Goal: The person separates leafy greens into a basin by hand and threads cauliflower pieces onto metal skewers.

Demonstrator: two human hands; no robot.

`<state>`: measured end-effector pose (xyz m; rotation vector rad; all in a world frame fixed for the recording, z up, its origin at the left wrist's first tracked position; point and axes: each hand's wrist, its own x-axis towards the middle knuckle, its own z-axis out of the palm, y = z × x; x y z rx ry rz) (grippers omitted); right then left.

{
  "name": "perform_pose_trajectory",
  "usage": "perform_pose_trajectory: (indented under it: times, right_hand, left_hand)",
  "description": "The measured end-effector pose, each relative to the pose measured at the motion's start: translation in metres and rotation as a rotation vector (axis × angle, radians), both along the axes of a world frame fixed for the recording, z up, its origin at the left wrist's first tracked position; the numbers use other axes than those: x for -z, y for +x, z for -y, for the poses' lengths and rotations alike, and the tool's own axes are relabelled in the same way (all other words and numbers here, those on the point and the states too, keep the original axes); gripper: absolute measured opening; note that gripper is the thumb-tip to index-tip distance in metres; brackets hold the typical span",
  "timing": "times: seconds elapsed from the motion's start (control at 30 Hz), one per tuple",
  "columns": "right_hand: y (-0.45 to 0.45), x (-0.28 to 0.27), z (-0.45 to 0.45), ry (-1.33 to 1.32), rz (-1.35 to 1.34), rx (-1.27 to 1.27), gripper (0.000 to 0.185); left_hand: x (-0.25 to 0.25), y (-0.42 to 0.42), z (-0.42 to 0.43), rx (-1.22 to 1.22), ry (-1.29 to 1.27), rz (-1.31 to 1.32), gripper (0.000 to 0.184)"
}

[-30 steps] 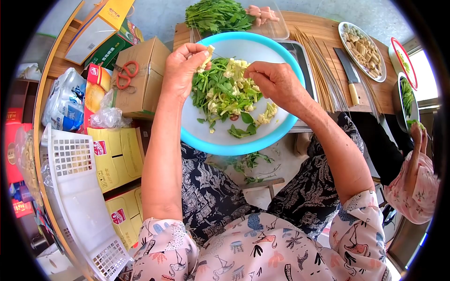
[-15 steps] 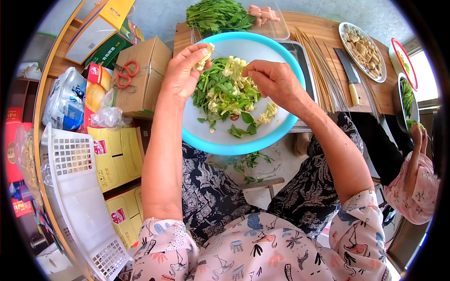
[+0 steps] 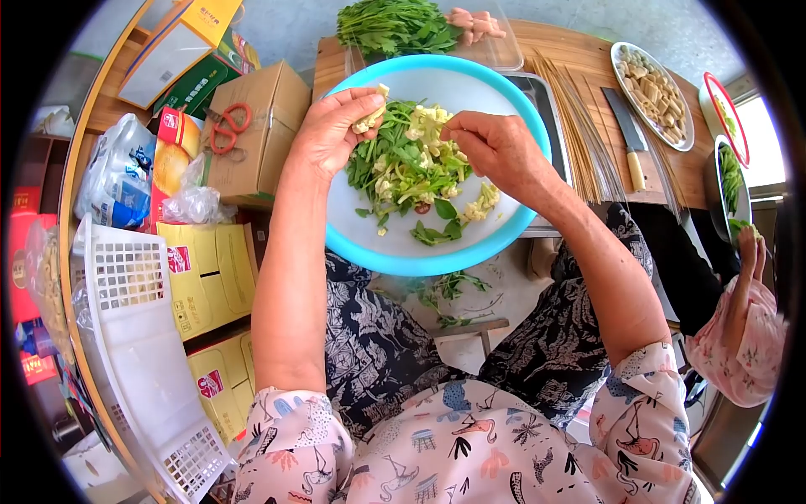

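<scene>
My left hand [image 3: 337, 126] pinches a pale cauliflower piece [image 3: 370, 118] between thumb and fingers, above the left part of a blue-rimmed basin [image 3: 369, 262]. My right hand [image 3: 495, 147] is closed, thumb against forefinger, over the basin's right side; what it grips, if anything, is too small to make out. Beneath both hands lies a heap of green leaves [image 3: 382, 151] mixed with cauliflower florets. A few florets [image 3: 483, 203] and a leafy sprig [image 3: 437, 231] lie apart from the heap, near the front of the basin.
Behind the basin are leafy greens [image 3: 395, 29] and pink pieces [image 3: 476, 25] in a clear tray. To the right lie bamboo skewers [image 3: 571, 126], a knife [image 3: 625, 126] and an oval plate [image 3: 690, 139]. Another person's hand [image 3: 750, 252] works at far right. Red-handled scissors [image 3: 227, 130] rest by a carton.
My left hand tips a little, and the cauliflower piece moves slightly down and right. My right hand shifts slightly right and stays closed. The whole view shifts a little.
</scene>
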<state>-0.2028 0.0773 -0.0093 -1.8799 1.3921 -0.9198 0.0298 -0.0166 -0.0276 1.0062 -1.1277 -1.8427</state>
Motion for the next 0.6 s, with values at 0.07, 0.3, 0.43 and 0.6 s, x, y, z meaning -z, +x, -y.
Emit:
perform_pose_trajectory:
  times: [0.07,0.3,0.43,0.6]
  right_hand:
    - [0.0008,0.0019,-0.0002,-0.022,-0.011,0.0,0.018]
    - [0.0042,-0.0044,0.0003,0.057,0.051,-0.014,0.018]
    - [0.0039,-0.0048,-0.0001,0.142,0.125,-0.03,0.018]
    - [0.0045,-0.0057,-0.0002,0.16,0.155,-0.055,0.02]
  left_hand:
    - [-0.0029,-0.001,-0.0029,-0.003,-0.002,0.016,0.02]
    - [-0.0038,-0.0029,-0.0039,0.007,-0.004,0.036,0.019]
    - [-0.0037,-0.0018,-0.0038,0.017,-0.006,0.016,0.018]
    - [-0.007,-0.0056,-0.0085,-0.028,0.008,-0.024,0.02]
